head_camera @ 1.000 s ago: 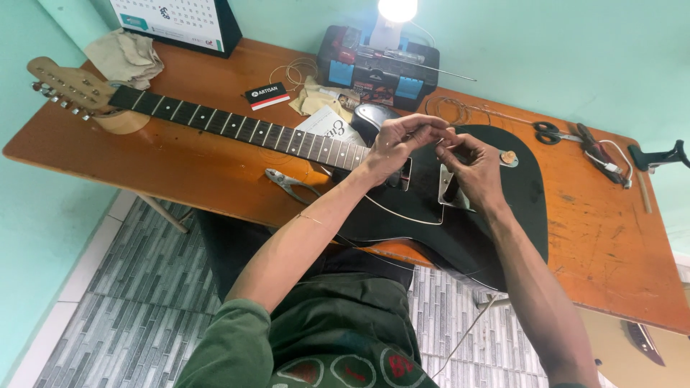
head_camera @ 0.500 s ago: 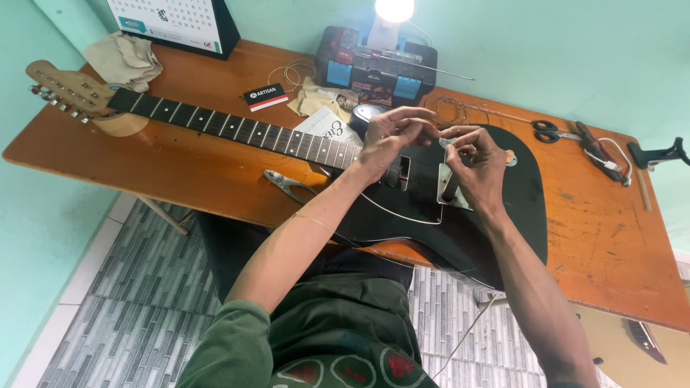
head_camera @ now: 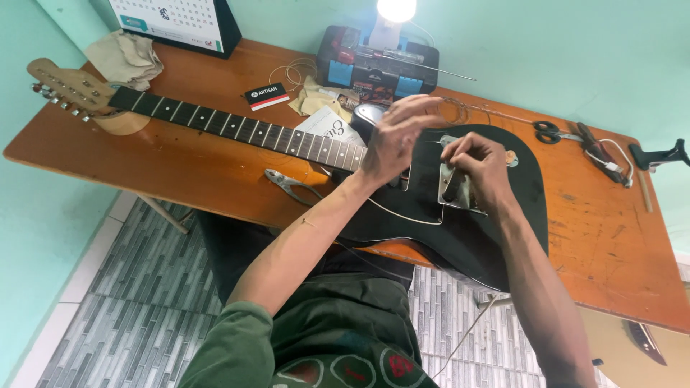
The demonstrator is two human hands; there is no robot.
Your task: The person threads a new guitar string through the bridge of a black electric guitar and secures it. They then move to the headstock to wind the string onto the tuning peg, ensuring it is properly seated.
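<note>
Black electric guitar [head_camera: 460, 237] is lying flat across the wooden table [head_camera: 180, 165], body near the front edge. Left hand [head_camera: 395, 136] hovers above the body, fingers loosely curled; a string isn't visible. Right hand [head_camera: 481, 169] is on the metal bridge plate [head_camera: 449, 188], fingertips pinched together.

A: What did the room look like?
B: Mint-green walls [head_camera: 575, 57]. Floor [head_camera: 129, 316] had grey narrow-strip tiles, with a pale band along the left wall.
A: Furniture?
B: One reddish-brown wooden desk [head_camera: 180, 165] against the wall, top scuffed at the right end.
A: Light?
B: A small lamp [head_camera: 396, 10] glowed bright white at the back edge.
</note>
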